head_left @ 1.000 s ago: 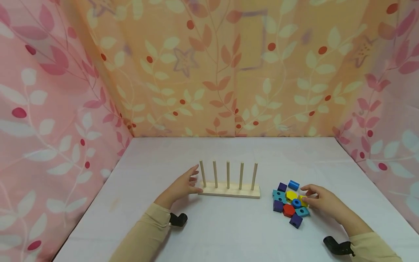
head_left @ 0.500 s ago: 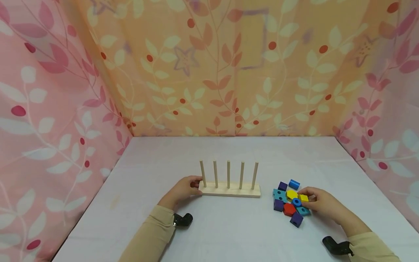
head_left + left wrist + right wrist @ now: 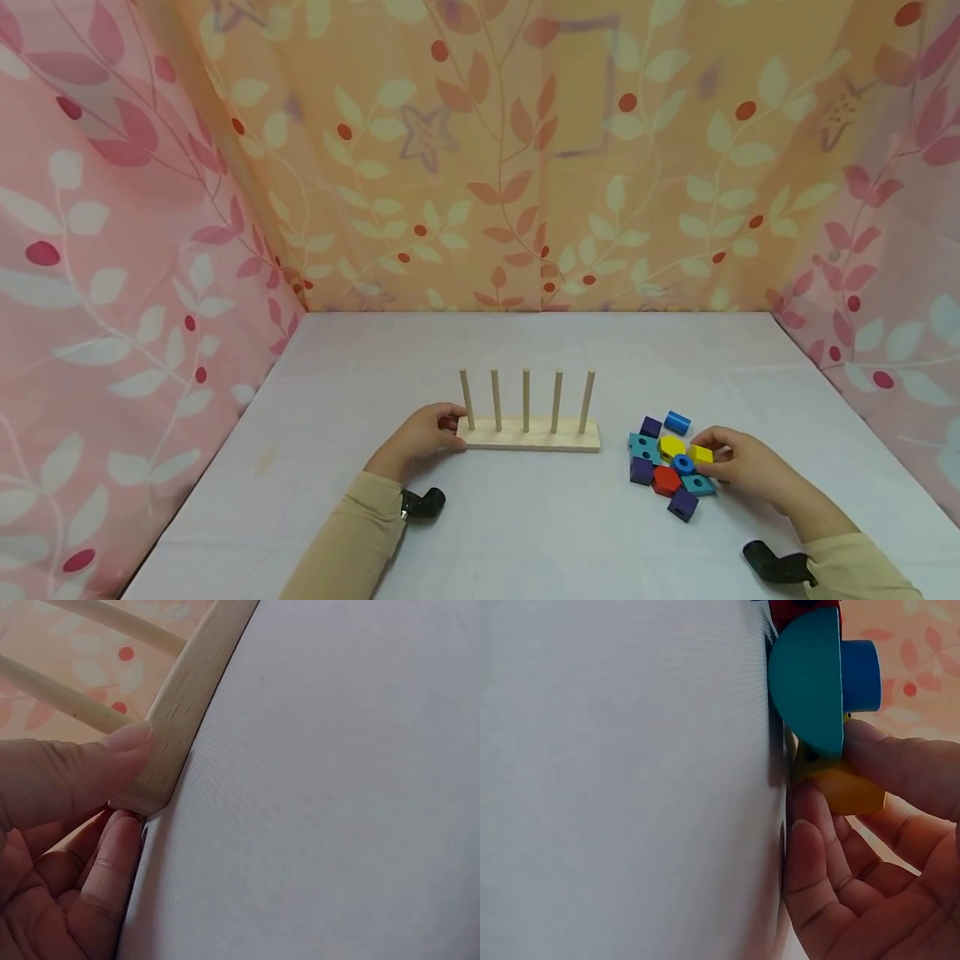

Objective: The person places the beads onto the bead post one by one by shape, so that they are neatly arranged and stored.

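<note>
A wooden rack (image 3: 528,435) with five upright pegs stands mid-table. My left hand (image 3: 433,428) grips the left end of its base. In the left wrist view the thumb lies on top of the base (image 3: 191,705) and a finger curls against its end, so the left hand (image 3: 112,787) clamps it. To the right of the rack lies a pile of coloured blocks. My right hand (image 3: 716,457) pinches a yellow block (image 3: 702,454) at the pile's right edge. The right wrist view shows the yellow block (image 3: 844,789) between thumb and fingers of the right hand (image 3: 817,806), beside a teal half-round block (image 3: 806,679).
The pile holds a blue ring (image 3: 682,463), a red hexagon (image 3: 663,480), purple cubes (image 3: 682,503), teal pieces (image 3: 642,446) and a blue cylinder (image 3: 677,422). Floral curtains wall the table on the left, back and right. The white tablecloth (image 3: 525,358) lies bare behind the rack.
My left hand went from open beside the first peg to gripping the base's left end. My right hand's fingers closed round the yellow block.
</note>
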The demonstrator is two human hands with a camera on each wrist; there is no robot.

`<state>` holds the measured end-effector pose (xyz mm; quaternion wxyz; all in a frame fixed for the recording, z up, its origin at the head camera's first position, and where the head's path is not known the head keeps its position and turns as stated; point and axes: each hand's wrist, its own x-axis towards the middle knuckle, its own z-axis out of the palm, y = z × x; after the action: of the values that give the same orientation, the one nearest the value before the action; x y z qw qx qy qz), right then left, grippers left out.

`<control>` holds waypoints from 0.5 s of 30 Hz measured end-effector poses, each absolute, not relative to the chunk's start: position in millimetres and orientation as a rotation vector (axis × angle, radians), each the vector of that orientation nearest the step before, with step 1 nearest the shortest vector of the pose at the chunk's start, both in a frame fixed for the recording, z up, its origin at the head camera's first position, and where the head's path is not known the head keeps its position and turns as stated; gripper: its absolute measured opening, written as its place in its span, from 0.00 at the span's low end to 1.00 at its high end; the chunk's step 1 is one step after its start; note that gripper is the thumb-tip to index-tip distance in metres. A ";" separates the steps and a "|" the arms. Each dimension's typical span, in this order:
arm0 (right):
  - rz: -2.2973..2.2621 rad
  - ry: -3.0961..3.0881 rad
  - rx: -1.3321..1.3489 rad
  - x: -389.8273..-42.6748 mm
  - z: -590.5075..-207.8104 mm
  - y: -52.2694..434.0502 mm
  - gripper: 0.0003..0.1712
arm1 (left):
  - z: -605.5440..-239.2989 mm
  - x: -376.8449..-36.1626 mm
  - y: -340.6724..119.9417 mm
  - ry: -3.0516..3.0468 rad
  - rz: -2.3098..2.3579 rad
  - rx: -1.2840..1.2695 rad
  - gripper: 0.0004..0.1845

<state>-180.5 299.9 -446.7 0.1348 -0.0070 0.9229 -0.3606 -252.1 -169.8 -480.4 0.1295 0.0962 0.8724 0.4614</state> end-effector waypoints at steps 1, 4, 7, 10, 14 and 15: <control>-1.045 2.674 -0.020 -180.9 -446.5 300.7 0.26 | -480.8 -251.9 -170.0 2.537 1.342 0.278 0.28; -1.037 2.677 -0.010 -182.3 -445.6 304.0 0.28 | -481.7 -251.4 -170.4 2.541 1.339 0.283 0.28; -1.041 2.670 -0.001 -183.1 -444.1 307.4 0.32 | -482.6 -251.2 -171.0 2.549 1.331 0.292 0.27; -1.066 2.662 0.008 -183.5 -442.9 309.4 0.34 | -482.2 -251.3 -170.9 2.550 1.330 0.285 0.27; -1.095 2.681 -0.006 -183.8 -439.3 309.0 0.33 | -482.0 -251.6 -171.3 2.556 1.322 0.287 0.27; -1.111 2.686 -0.019 -183.7 -437.8 308.2 0.33 | -481.8 -251.6 -171.5 2.559 1.316 0.291 0.27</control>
<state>-183.7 308.2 -437.8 0.1170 -0.0066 0.9177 -0.3795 -251.6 -171.5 -481.8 0.1243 0.0997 0.8779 0.4516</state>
